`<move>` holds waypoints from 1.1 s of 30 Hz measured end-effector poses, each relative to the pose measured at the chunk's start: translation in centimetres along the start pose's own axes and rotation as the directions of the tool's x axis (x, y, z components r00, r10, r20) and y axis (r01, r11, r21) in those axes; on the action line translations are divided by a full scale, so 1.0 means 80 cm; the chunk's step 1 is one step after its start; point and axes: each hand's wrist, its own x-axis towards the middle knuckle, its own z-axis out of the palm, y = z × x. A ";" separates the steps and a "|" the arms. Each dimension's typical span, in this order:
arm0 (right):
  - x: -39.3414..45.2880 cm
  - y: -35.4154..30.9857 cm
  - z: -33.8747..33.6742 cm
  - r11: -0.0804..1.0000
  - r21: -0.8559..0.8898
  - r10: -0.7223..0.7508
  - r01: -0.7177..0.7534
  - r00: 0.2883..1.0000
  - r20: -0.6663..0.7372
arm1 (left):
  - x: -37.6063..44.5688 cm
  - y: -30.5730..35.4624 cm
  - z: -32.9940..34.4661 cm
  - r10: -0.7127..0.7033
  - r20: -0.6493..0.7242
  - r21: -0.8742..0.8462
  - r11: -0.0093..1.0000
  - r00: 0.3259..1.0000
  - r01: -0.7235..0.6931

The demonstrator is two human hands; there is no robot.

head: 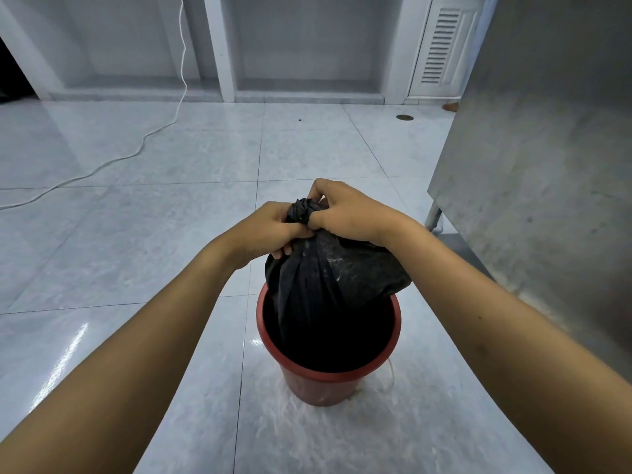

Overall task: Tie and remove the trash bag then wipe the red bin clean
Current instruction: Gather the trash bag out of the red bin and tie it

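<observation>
A black trash bag (328, 285) bulges up out of a round red bin (318, 381) that stands on the tiled floor. The bag's top is gathered into a twisted bunch above the bin. My left hand (270, 230) grips the bunch from the left, fingers curled around the plastic. My right hand (345, 210) clutches it from the right and over the top, with a small wad of bag poking out between the two hands. The bag's lower part is hidden inside the bin.
A tall stainless-steel cabinet (547, 165) on a metal leg (432, 215) stands close on the right of the bin. A white cable (136, 152) snakes across the glossy floor at left. White open cupboards and a louvred door (441, 46) line the far wall.
</observation>
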 end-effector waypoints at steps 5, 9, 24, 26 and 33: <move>-0.002 -0.004 -0.002 0.945 -0.300 0.184 -0.130 0.970 0.160 | 0.004 -0.015 -0.010 -0.089 -0.061 -0.132 0.988 0.994 0.081; -0.002 0.002 0.006 0.906 -0.405 0.236 -0.125 0.943 0.236 | 0.004 -0.019 -0.008 -0.083 -0.075 -0.152 0.986 0.994 0.071; -0.025 -0.002 0.005 0.766 -0.594 0.402 -0.247 0.904 0.143 | 0.013 -0.017 0.001 -0.015 -0.113 0.028 0.999 0.993 0.018; -0.029 0.005 0.013 0.711 -0.669 0.418 -0.217 0.895 0.154 | 0.015 -0.020 0.004 -0.023 -0.161 -0.009 1.000 0.987 0.022; -0.014 -0.009 -0.008 0.873 -0.469 0.143 -0.131 0.990 -0.010 | 0.017 -0.014 0.016 -0.014 -0.007 -0.011 1.000 1.000 0.014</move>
